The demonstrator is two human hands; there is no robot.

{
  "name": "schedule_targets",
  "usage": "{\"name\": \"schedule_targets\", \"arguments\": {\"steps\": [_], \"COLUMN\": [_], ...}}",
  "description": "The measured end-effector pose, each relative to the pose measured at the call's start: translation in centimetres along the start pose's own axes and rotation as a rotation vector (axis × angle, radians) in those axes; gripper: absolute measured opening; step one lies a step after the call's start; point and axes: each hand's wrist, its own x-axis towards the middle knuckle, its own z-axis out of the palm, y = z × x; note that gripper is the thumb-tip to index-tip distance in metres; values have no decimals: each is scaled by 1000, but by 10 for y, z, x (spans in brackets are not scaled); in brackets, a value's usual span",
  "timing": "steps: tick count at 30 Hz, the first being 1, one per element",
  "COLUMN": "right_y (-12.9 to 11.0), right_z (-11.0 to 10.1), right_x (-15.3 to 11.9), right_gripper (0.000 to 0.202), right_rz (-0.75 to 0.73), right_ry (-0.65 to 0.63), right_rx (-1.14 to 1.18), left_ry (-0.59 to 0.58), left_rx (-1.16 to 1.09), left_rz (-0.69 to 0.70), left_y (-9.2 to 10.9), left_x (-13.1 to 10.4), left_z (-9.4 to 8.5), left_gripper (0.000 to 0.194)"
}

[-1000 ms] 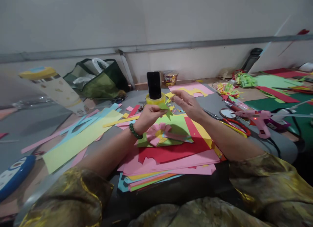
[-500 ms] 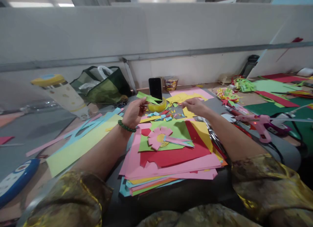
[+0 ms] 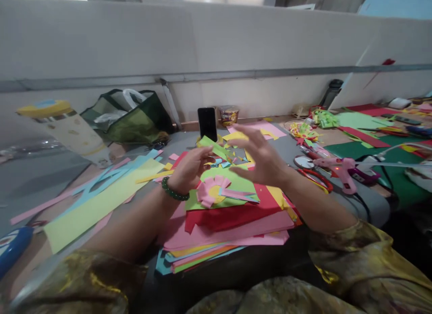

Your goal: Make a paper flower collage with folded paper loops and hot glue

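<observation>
- A small green paper cutout (image 3: 213, 147) is pinched between the fingertips of the left hand (image 3: 191, 167), which is raised just above the work surface; a green bead bracelet (image 3: 173, 190) is worn on that wrist.
- The right hand (image 3: 265, 158) is held open with fingers spread, gripping nothing, just to the right of the cutout and apart from it.
- Directly below and between the two hands, a pink paper flower (image 3: 211, 190) with a yellow centre is seen lying on a green sheet, on top of a stack of coloured paper (image 3: 232, 224) in red, pink, yellow, orange and blue.
- Just beyond the fingertips, small paper scraps (image 3: 225, 161) in blue, yellow and red are scattered.
- Farther beyond the hands, a dark phone (image 3: 207, 123) is stood upright, with a small printed cup (image 3: 228, 115) just to its right.
- To the right of the right hand, red-handled scissors (image 3: 312, 178) and a pink glue gun (image 3: 337, 170) are laid on the grey table (image 3: 367, 206).
- To the left of the left hand, long strips and sheets of yellow-green, blue and pink paper (image 3: 97, 199) are spread out.
- Beyond those, a green bag (image 3: 131, 116) is set against the wall.
</observation>
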Motion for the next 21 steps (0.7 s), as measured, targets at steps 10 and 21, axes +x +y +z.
{"name": "schedule_targets", "arguments": {"steps": [10, 21], "right_y": [-35, -65], "right_z": [-10, -9], "right_x": [-3, -28], "right_gripper": [17, 31], "right_rz": [-352, -337], "right_ry": [30, -266], "right_rx": [-8, 83], "left_ry": [-285, -373], "left_rx": [347, 1519], "left_rz": [164, 631], "left_y": [-18, -39], "left_x": [-37, -47], "left_z": [-25, -55], "left_gripper": [27, 21]}}
